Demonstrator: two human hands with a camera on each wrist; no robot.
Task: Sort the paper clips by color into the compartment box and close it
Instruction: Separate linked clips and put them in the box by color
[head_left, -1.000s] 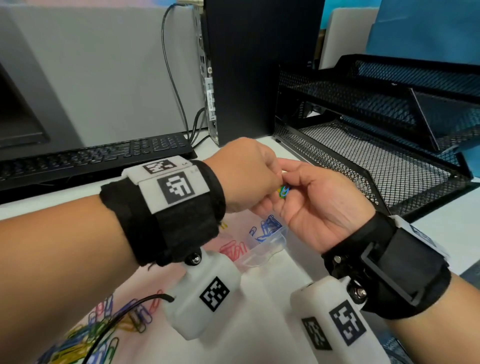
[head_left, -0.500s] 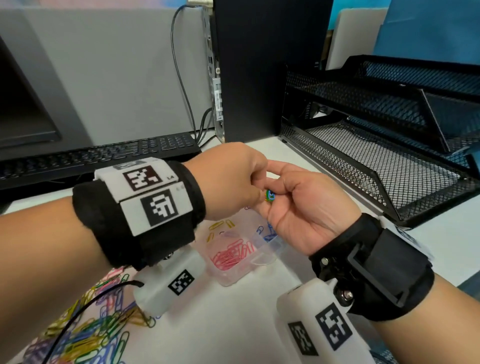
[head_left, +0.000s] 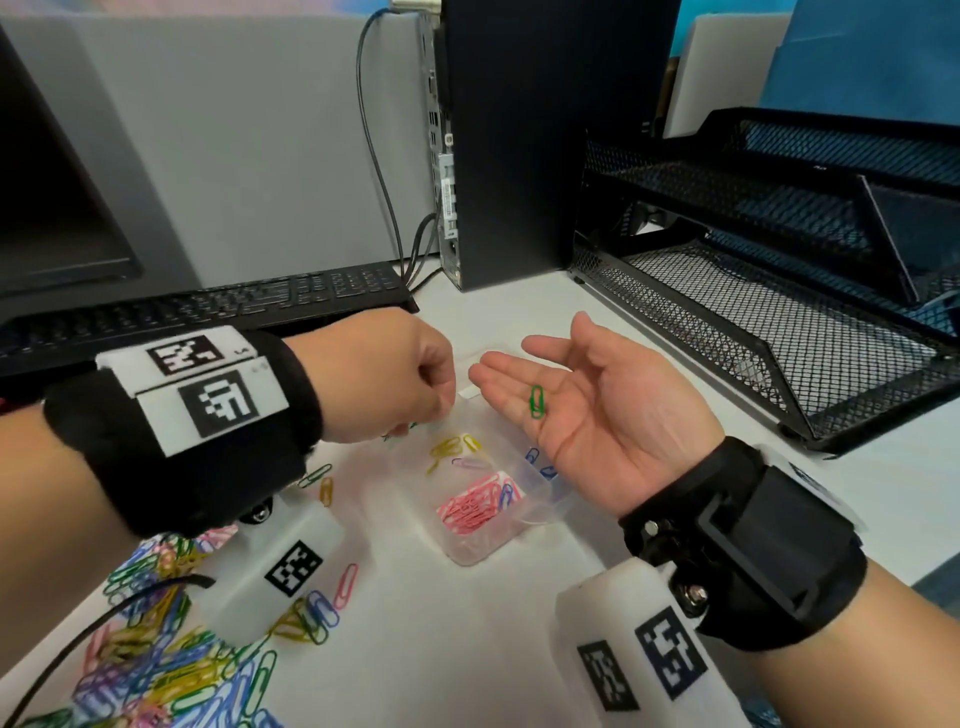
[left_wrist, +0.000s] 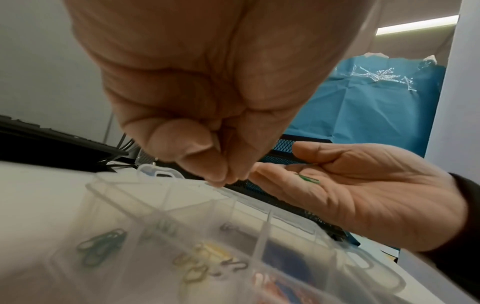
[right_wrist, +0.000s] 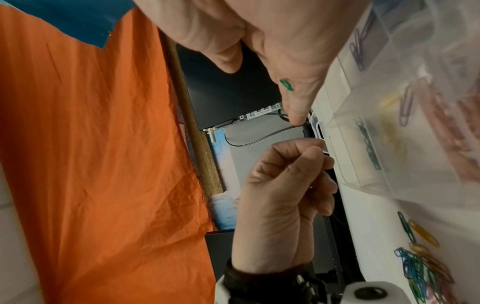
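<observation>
Right hand (head_left: 608, 410): centre-right of frame, palm up, fingers spread flat, a green clip (head_left: 537, 401) loose on the palm.
Left hand (head_left: 387, 382): fingers bunched over the clear box (head_left: 540, 512); whether they pinch a clip cannot be told.
Box: mid-frame, lid open.
Best practice: tip the green clip in with the other greens.
Obscured: green compartment behind the left hand.

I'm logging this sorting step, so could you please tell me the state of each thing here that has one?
compartment box: lid open, partly filled with sorted clips.
green paper clip: lying loose on the right palm.
right hand: open, palm up.
left hand: fingers curled above the box; what they pinch cannot be told.
paper clip pile: unsorted, mixed colors on the desk.
</observation>
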